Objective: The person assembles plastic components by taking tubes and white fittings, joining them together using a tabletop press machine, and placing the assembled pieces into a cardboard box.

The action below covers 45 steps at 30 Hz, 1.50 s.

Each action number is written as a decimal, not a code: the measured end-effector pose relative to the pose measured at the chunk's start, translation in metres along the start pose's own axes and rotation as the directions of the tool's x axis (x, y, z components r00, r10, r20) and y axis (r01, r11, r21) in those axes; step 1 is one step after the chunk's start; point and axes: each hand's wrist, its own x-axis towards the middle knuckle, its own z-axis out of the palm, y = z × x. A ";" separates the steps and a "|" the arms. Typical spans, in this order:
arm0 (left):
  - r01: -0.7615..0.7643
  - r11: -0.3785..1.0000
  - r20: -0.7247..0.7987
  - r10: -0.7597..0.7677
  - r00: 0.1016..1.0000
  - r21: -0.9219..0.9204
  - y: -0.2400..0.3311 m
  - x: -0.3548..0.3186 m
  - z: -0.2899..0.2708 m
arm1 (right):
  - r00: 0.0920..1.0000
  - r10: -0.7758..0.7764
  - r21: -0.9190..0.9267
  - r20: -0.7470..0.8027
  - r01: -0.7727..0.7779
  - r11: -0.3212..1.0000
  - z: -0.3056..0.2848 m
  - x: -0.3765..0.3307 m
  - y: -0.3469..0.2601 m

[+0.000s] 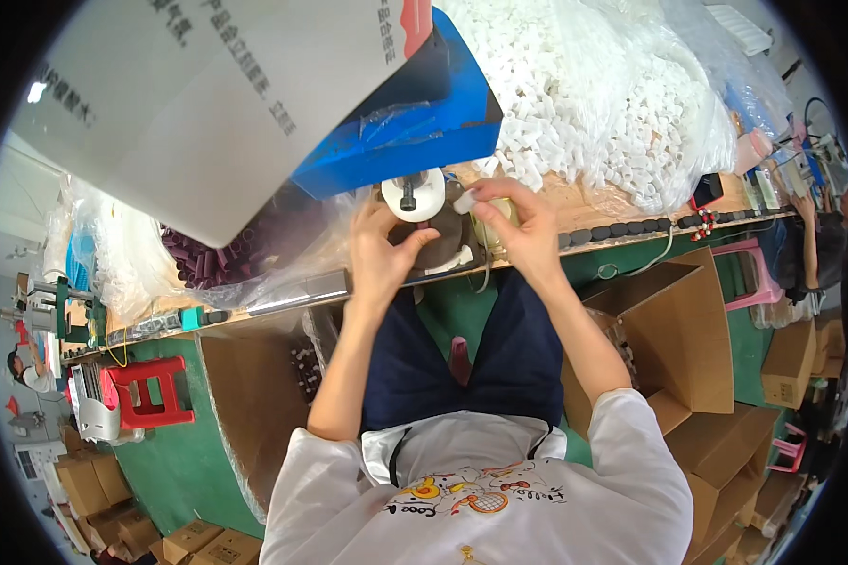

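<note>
My left hand (380, 256) is closed, thumb and fingers bent around a small purple piece (422, 226), mostly hidden, just below a white round disc (413, 195) with a dark bolt-like rod in its middle. The disc belongs to a bench device under a blue housing (415, 122). My right hand (530, 231) pinches a small white plastic cap-like piece (464, 201) between thumb and forefinger, just right of the disc. A dark rounded base (443, 247) lies beneath the disc, between my hands.
A large heap of white plastic pieces (575, 113) spreads at the back right, partly under clear film. Purple tubes (221, 254) lie in a plastic bag at left. A grey-white panel (226, 104) overhangs the upper left. Cardboard boxes (683, 330) flank my legs. A red stool (153, 391) stands left.
</note>
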 end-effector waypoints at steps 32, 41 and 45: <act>0.231 0.929 0.279 -0.149 0.949 -0.290 -0.030 0.005 -0.018 | 0.935 0.071 -0.693 -0.347 -0.306 0.653 -0.188 -0.017 -0.001; -0.048 0.965 -0.102 0.076 0.992 0.257 0.008 -0.018 0.009 | 0.993 0.013 -0.843 -0.116 -0.106 0.528 -0.177 0.040 0.072; 0.117 0.992 -0.054 -0.119 0.991 -0.038 0.001 -0.021 0.004 | 0.992 0.014 -0.894 -0.124 -0.118 0.432 -0.168 0.033 0.050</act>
